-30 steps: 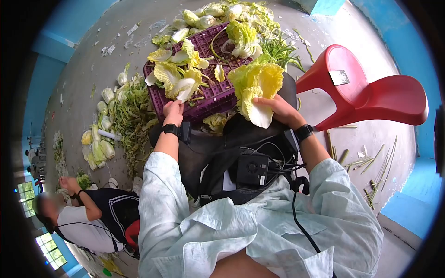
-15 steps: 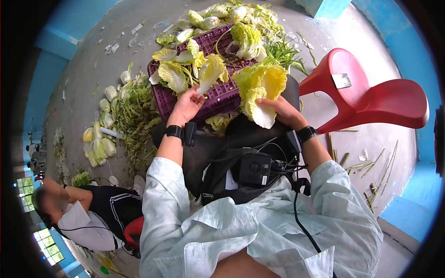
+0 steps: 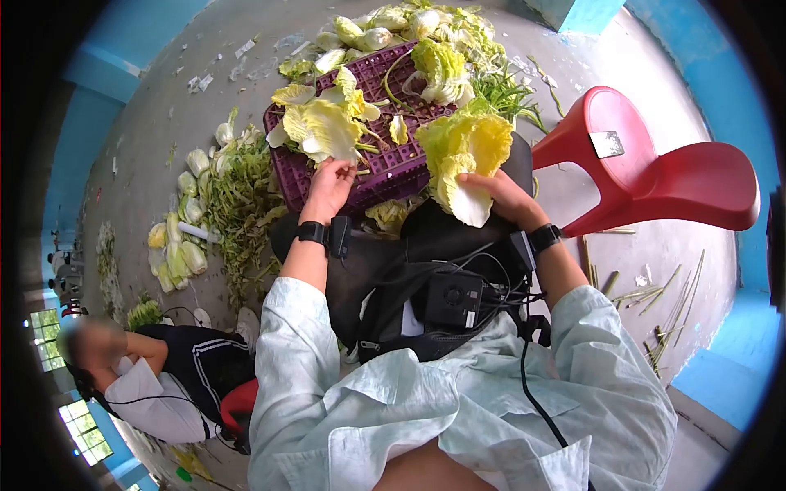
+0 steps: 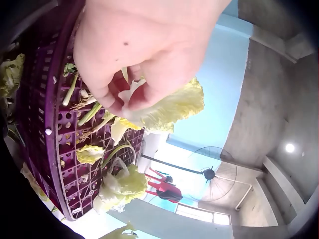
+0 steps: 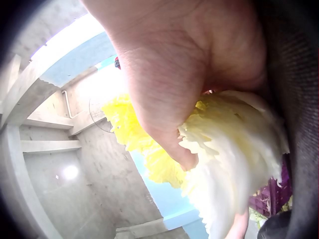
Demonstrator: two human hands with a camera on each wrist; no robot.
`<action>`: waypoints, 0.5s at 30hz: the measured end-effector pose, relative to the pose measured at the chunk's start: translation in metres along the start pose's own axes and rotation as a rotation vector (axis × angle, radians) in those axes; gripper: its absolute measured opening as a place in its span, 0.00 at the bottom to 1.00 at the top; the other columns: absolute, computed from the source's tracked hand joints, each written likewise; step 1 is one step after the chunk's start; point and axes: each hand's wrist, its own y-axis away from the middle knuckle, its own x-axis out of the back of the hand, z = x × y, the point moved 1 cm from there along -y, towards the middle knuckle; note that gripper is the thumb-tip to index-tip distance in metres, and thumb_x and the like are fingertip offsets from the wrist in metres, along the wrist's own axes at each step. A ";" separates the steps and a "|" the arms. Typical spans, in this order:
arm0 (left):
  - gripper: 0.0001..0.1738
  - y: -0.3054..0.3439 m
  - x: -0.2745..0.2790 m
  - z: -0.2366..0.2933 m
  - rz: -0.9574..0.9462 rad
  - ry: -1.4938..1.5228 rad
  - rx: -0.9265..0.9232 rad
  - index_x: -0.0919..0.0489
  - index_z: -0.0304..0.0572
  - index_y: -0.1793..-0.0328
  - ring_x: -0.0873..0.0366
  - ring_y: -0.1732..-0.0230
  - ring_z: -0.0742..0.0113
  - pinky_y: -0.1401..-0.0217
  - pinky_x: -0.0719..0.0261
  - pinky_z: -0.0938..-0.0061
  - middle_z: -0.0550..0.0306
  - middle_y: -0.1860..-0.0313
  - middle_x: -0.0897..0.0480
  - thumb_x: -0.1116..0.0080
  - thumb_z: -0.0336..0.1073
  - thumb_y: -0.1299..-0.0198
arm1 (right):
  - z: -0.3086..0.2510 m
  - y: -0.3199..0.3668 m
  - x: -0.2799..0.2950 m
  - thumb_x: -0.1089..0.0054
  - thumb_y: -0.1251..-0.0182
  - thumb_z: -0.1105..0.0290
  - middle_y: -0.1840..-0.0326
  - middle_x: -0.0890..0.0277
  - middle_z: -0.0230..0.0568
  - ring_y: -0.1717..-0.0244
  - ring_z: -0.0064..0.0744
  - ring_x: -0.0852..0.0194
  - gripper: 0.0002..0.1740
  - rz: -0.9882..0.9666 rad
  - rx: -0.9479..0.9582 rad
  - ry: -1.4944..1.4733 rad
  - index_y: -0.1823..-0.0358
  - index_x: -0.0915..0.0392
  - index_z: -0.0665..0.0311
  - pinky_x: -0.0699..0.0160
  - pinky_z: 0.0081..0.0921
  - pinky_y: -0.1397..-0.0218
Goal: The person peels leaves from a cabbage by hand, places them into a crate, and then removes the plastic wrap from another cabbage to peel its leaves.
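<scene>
My left hand (image 3: 330,186) is over the near edge of an upturned purple crate (image 3: 393,176). Its thumb and fingers pinch the white base of a yellow-green napa cabbage leaf (image 3: 321,129), whose frilled blade (image 4: 187,102) spreads away from the fingers in the left wrist view. More loose leaves (image 3: 293,94) lie behind it on the crate. To the right, my right hand (image 3: 503,196) grips a bunch of cabbage leaves (image 3: 458,151) at the crate's near right corner. In the right wrist view the thumb presses on their pale outer leaf (image 5: 224,164); the other fingers are mostly hidden.
A leafy cabbage piece (image 3: 442,69) sits on the crate's far right. Cabbages (image 3: 377,37) and greens lie on the floor behind, with wilted stalks (image 3: 241,196) to the left. A red chair (image 3: 610,139) stands at right. Another person (image 3: 155,385) sits at lower left.
My left hand first rose from the crate's edge and swung a leaf rightward; now the held leaf is turned back left over the pile. My right hand keeps its grip almost unmoved.
</scene>
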 end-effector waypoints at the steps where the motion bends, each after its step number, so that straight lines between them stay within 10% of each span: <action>1: 0.20 0.007 -0.008 -0.001 -0.014 -0.065 0.005 0.28 0.37 0.37 0.22 0.46 0.63 0.38 0.20 0.69 0.53 0.46 0.21 0.44 0.19 0.35 | 0.000 0.000 0.000 0.31 0.28 0.65 0.46 0.16 0.36 0.50 0.29 0.14 0.24 0.004 -0.001 0.001 0.35 0.25 0.66 0.15 0.30 0.45; 15: 0.29 0.105 -0.133 -0.014 -0.281 -0.185 0.086 0.34 0.39 0.30 0.22 0.41 0.63 0.38 0.20 0.66 0.52 0.39 0.23 0.44 0.18 0.36 | 0.004 -0.003 0.002 0.33 0.27 0.67 0.45 0.16 0.37 0.50 0.29 0.14 0.23 0.019 0.036 -0.074 0.35 0.25 0.67 0.14 0.29 0.46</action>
